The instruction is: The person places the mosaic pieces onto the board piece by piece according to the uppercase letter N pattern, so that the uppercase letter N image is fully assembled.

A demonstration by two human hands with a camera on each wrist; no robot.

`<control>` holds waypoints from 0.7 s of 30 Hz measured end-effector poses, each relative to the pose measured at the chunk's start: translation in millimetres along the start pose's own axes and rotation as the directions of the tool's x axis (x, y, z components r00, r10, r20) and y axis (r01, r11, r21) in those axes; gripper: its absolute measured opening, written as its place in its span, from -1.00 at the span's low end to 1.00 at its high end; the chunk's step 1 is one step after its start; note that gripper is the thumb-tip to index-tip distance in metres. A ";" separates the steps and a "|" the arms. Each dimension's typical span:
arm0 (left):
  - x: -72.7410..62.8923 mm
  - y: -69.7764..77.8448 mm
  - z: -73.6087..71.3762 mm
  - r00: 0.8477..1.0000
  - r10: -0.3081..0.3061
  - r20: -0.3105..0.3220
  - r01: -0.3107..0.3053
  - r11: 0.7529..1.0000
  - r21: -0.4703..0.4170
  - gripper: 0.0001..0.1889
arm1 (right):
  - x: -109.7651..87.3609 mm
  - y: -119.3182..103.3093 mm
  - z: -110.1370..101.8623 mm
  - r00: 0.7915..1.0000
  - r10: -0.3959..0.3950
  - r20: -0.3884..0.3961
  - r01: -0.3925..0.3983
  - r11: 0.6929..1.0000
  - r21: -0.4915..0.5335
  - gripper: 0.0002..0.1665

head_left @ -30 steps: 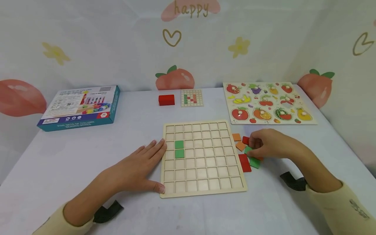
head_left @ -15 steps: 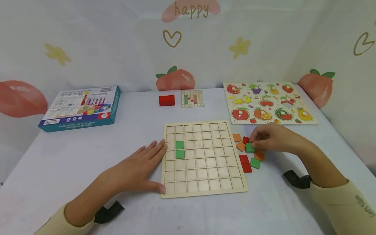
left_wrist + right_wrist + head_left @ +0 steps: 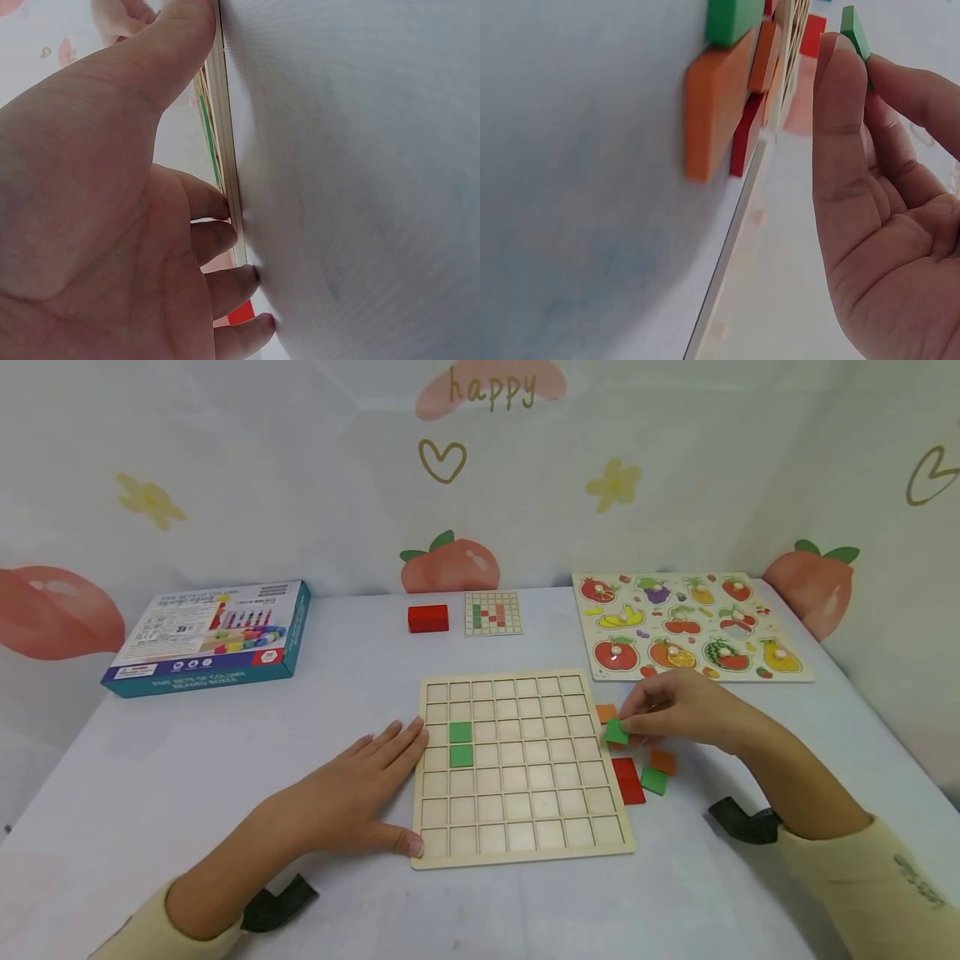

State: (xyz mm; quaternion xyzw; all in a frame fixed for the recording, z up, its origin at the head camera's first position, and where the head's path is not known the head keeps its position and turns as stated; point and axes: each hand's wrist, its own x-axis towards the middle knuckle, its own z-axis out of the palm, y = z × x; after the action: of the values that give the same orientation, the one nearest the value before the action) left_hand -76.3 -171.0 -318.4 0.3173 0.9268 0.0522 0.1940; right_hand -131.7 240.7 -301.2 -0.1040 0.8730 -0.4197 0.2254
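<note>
A wooden grid board (image 3: 517,781) lies flat on the table, with two green square tiles (image 3: 461,744) in its cells. Along the board's left edge rests my left hand (image 3: 348,793), its fingers straight and spread, thumb at the lower left corner; in the left wrist view the fingertips touch the board's side. My right hand (image 3: 690,710) pinches a green tile (image 3: 853,28) between thumb and fingers, raised above the loose tiles beside the board's right edge. Red tiles (image 3: 628,781), an orange tile (image 3: 663,762) and another green tile (image 3: 654,781) lie there.
Behind the board stand a red block (image 3: 428,618) and a small pattern card (image 3: 492,613). A fruit puzzle board (image 3: 693,627) lies at the back right, close to my right hand. A boxed toy set (image 3: 206,639) is at the back left.
My right hand has picked a green tile from the loose pile and moved it left, towards the board's right edge. My left hand has stayed in place.
</note>
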 end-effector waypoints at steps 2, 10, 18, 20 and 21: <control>0.0 -0.1 0.3 1.000 0.001 -0.003 -0.001 1.000 0.000 0.33 | 1.3 -2.3 2.7 1.000 -0.008 0.006 0.008 1.000 0.002 -0.79; 0.0 0.0 0.0 1.000 0.001 -0.004 -0.001 1.000 0.002 0.33 | 7.9 -13.4 13.8 0.999 -0.038 0.022 0.037 0.999 0.022 -0.82; 0.2 -0.1 0.5 1.000 -0.006 0.004 0.006 1.000 -0.002 0.34 | 13.8 -25.4 24.8 0.996 -0.072 0.055 0.071 0.997 0.026 -0.84; 0.3 -0.3 0.7 1.000 -0.006 0.004 0.006 1.000 -0.002 0.34 | 15.2 -28.9 28.2 0.995 -0.080 0.059 0.079 0.997 0.020 -0.84; 0.2 -0.4 0.6 1.000 -0.006 0.002 0.006 1.000 -0.001 0.34 | 16.1 -30.9 29.9 0.995 -0.083 0.061 0.082 0.996 0.018 -0.84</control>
State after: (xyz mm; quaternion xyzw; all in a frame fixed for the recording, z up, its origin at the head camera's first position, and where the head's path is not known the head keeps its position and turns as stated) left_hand -76.5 -171.3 -319.1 0.3145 0.9275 0.0518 0.1955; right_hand -131.7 194.9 -298.4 -0.1511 0.8574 -0.4318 0.2356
